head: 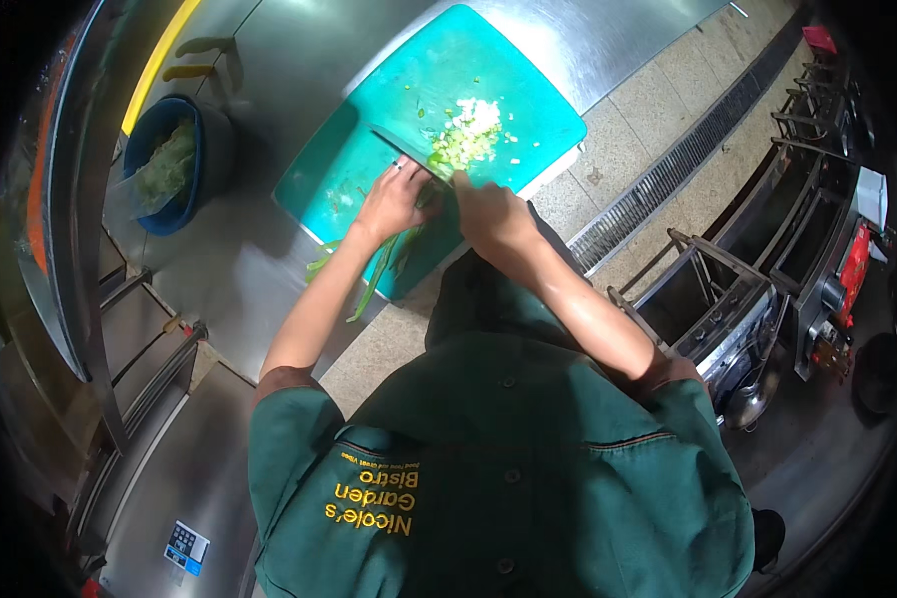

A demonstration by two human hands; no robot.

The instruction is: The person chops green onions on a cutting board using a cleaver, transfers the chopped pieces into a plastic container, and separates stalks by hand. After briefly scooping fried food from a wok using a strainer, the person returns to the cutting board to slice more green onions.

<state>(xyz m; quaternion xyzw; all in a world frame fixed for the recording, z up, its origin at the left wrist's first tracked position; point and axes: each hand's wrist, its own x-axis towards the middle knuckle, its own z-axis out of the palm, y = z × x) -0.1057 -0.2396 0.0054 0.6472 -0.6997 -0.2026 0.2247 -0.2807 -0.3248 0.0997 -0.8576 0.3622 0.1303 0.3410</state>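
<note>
A green cutting board [321, 176] lies on the steel counter. My right hand [495, 217] is closed on the handle of a kitchen knife [404, 149], whose blade points to the upper left beside my left fingers. My left hand [398, 198], with a ring on one finger, holds a bunch of green onions [377, 273] down on the board; their long green ends trail towards my body and over the board's edge. On the far side of the blade sits a pile of chopped green onion [469, 134], pale and light green, with a few loose bits around it.
At the left on the steel counter [261, 97] stands a blue bucket [130, 149] with a plastic bag and leafy scraps inside. Two yellow-handled tools lie near it. A floor drain grate [620, 224] runs at the right, beside metal fryer-like equipment [725, 299]. A steel shelf frame rises at the left.
</note>
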